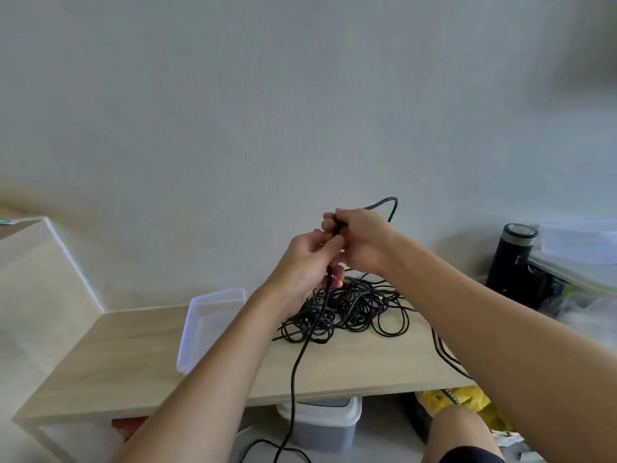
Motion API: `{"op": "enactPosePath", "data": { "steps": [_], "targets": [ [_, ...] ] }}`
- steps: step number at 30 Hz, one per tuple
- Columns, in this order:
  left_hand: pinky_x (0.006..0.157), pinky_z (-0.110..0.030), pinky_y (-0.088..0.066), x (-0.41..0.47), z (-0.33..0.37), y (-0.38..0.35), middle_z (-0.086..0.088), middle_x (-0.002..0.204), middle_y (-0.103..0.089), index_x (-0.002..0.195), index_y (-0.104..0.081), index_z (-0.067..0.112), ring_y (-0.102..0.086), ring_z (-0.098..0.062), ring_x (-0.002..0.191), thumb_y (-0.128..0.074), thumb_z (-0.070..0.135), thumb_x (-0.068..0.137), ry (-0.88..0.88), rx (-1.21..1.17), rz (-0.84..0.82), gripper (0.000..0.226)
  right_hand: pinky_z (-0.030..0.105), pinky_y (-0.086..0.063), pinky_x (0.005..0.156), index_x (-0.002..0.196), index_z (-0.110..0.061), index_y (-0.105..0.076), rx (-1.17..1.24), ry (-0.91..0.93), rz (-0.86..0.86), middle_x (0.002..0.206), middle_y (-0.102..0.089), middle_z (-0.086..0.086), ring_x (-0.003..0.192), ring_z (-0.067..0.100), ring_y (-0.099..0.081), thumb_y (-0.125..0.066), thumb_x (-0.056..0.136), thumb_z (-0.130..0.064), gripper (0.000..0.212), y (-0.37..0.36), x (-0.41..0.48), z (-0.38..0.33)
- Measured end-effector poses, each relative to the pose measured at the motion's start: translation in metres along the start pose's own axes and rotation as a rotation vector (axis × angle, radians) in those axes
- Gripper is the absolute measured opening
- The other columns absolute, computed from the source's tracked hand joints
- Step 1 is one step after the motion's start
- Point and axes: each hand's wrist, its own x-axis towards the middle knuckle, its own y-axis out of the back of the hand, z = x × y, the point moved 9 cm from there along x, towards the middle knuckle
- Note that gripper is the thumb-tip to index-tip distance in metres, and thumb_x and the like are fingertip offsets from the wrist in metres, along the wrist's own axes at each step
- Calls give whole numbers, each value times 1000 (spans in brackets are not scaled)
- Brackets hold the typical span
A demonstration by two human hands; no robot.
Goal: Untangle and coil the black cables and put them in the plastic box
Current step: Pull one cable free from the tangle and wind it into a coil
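Observation:
A tangled pile of black cables [354, 305] lies on the light wooden table [140, 359], right of a clear plastic box [200, 325] that holds nothing. Both hands are raised together above the pile. My left hand [307, 262] grips a black cable that runs down from it over the table's front edge toward the floor. My right hand [360, 238] pinches the same cable just above, and a short loop [389, 205] arches out behind it. Another strand [444, 352] hangs off the table under my right forearm.
A dark flask [510, 259] stands at the right by a grey tray [574, 272] with a clear lidded container. A lidded bin [320, 422] and a yellow bag [467, 402] sit under the table. A raised wooden block [36, 279] is at the left, the wall behind.

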Motion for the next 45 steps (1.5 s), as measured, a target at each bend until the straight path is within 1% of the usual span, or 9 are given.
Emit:
{"op": "enactPosePath", "data": {
  "steps": [5,11,17,24,29,35,38,41,45],
  "targets": [
    [70,-33,-53,-17,-43,4,-5,64,-54,88,-62,8,-65,-19,63,-43,13,105,149,520,-309,25,23,-37,53,79,-14,-47,128,114,190,46,-49,-4,55,16,-59,-28,105,-14,33,37,8,-36],
    [66,-33,-53,-6,-19,1,-6,68,-56,88,-60,7,-61,-20,61,-51,19,104,23,-63,-34,22,28,-36,60,85,-15,-50,-73,27,-38,51,-50,-5,59,15,-57,-31,107,-23,30,2,2,-2],
    [63,-19,-45,-22,-52,3,-5,69,-64,87,-59,12,-71,-25,76,-42,13,106,139,658,-421,26,25,-41,55,85,-14,-51,43,93,46,49,-48,-5,54,13,-55,-34,105,-14,27,22,2,-34],
    [78,-38,-50,-12,-12,-15,-4,70,-56,92,-57,4,-66,-23,76,-43,27,107,25,-83,-193,31,25,-33,59,88,-15,-51,-117,87,-67,52,-48,-8,62,11,-53,-32,107,-19,28,-10,-3,-12],
    [74,-33,-44,-25,-56,-4,2,66,-64,89,-60,11,-73,-19,75,-41,19,108,94,581,-403,28,25,-36,61,88,-14,-54,-16,150,-37,52,-50,-8,61,11,-55,-34,105,-15,27,-1,-6,-41],
    [83,-41,-51,-20,-21,-5,-1,70,-61,101,-62,7,-69,-24,79,-50,23,104,42,-97,-154,20,25,-33,59,89,-16,-52,-98,142,-126,58,-48,-7,65,13,-50,-34,106,-17,25,-17,-8,-24],
    [71,-35,-48,-14,-3,1,6,54,-51,85,-57,10,-60,-22,60,-42,17,107,-81,131,-99,27,24,-39,55,90,-14,-52,-39,150,-155,57,-51,-6,62,12,-52,-36,105,-17,23,-26,-12,-30],
    [75,-35,-47,-27,-29,-2,3,63,-59,86,-57,13,-70,-20,70,-38,17,108,42,561,-380,29,26,-40,62,86,-14,-55,14,186,-98,55,-52,-6,60,13,-55,-37,105,-17,26,-17,-15,-50],
    [78,-37,-50,-26,-9,-4,-11,86,-68,97,-60,8,-71,-25,82,-49,19,105,41,206,-291,18,25,-37,63,87,-16,-54,-41,169,-110,53,-49,-8,60,11,-54,-33,106,-20,28,-20,-14,-40]
  ]
}}
